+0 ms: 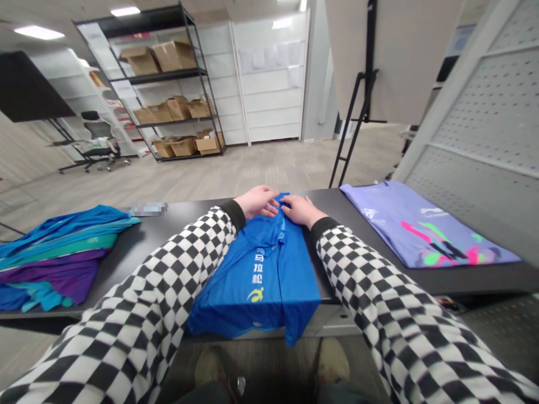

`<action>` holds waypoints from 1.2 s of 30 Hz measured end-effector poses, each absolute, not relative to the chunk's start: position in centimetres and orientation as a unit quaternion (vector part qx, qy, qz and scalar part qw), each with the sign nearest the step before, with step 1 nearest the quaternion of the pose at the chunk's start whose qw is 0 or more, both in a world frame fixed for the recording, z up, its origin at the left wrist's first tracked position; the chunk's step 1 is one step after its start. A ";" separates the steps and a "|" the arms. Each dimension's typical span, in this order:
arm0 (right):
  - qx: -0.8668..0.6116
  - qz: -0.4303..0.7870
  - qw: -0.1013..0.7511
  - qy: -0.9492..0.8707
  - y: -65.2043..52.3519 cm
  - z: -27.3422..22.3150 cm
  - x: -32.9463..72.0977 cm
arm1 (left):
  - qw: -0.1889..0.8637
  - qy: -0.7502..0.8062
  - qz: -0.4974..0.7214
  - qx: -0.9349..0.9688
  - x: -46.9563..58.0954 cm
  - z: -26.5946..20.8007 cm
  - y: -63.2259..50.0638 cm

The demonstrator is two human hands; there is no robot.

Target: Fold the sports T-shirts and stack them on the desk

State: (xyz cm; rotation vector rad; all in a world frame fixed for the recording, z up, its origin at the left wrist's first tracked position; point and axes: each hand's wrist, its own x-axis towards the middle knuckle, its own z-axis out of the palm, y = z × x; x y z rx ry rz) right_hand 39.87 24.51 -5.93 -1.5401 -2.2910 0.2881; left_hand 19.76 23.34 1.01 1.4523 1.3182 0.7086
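Observation:
A blue shirt (297, 264) with white characters and a yellow figure printed on it lies on the dark table in front of me. Its near part hangs over the front edge, and its upper layer is folded and wrinkled. My left hand (257, 202) is over the far end of the shirt, fingers apart and slightly bent. Close beside it, my right hand (301, 210) has its fingertips and thumb closed on the shirt's far edge. The palm side of the right hand is hidden.
Crumpled blue, green and purple clothes (80, 252) lie at the table's left. A folded lavender shirt (404, 219) lies at the right, beside a perforated white panel (484, 123). Beyond stand a black-framed board (396, 62) and a shelf of cardboard boxes (174, 56).

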 end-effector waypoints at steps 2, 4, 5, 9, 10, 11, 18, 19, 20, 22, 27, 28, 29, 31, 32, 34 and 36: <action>-0.555 0.098 0.203 -0.801 24.6 -5.8 39.9 | 0.405 0.556 0.362 0.630 16.2 0.0 24.4; -0.561 0.084 0.229 -0.791 24.6 -5.5 39.8 | 0.247 0.586 0.375 0.675 11.9 -1.2 25.4; -0.561 0.074 0.240 -0.789 24.5 -5.3 39.8 | 0.178 0.590 0.362 0.700 9.8 -2.0 25.7; -0.556 0.049 0.225 -0.799 23.5 -4.9 39.3 | 0.074 0.534 0.300 0.787 4.3 -5.0 26.4; -0.555 0.051 0.211 -0.803 23.2 -4.9 39.2 | 0.073 0.510 0.292 0.806 3.9 -5.5 26.6; -0.554 0.055 0.198 -0.807 22.9 -5.0 39.1 | 0.074 0.488 0.284 0.822 3.6 -5.8 26.8; -0.533 0.106 0.203 -0.815 22.5 -4.9 39.5 | 0.066 0.492 0.227 0.838 3.1 -6.5 28.6; -0.537 0.112 0.212 -0.809 22.5 -4.8 39.7 | 0.059 0.503 0.223 0.833 3.0 -6.6 28.7; -0.542 0.116 0.219 -0.803 22.6 -4.8 39.8 | 0.051 0.513 0.221 0.828 2.8 -6.6 28.9; -0.553 0.121 0.223 -0.794 22.5 -4.7 40.0 | 0.042 0.531 0.226 0.816 2.6 -6.7 29.2; -0.557 0.111 0.210 -0.796 22.5 -4.8 40.0 | 0.021 0.558 0.257 0.789 3.2 -6.6 30.4; -0.556 0.104 0.208 -0.798 22.6 -4.8 39.9 | 0.011 0.566 0.263 0.781 3.4 -6.6 30.6; -0.554 0.095 0.205 -0.801 22.6 -4.8 39.9 | -0.001 0.574 0.268 0.774 3.7 -6.6 30.8; -0.559 0.074 0.202 -0.801 22.8 -4.9 39.8 | -0.019 0.588 0.262 0.765 4.3 -6.8 30.9; -0.567 0.064 0.199 -0.797 22.9 -5.0 39.8 | -0.021 0.594 0.251 0.764 4.6 -6.9 30.9; -0.586 0.053 0.187 -0.787 23.0 -5.2 39.7 | -0.016 0.609 0.231 0.758 5.0 -6.9 30.6; -0.599 0.055 0.173 -0.780 23.1 -5.4 39.6 | -0.020 0.620 0.235 0.748 5.2 -6.5 29.9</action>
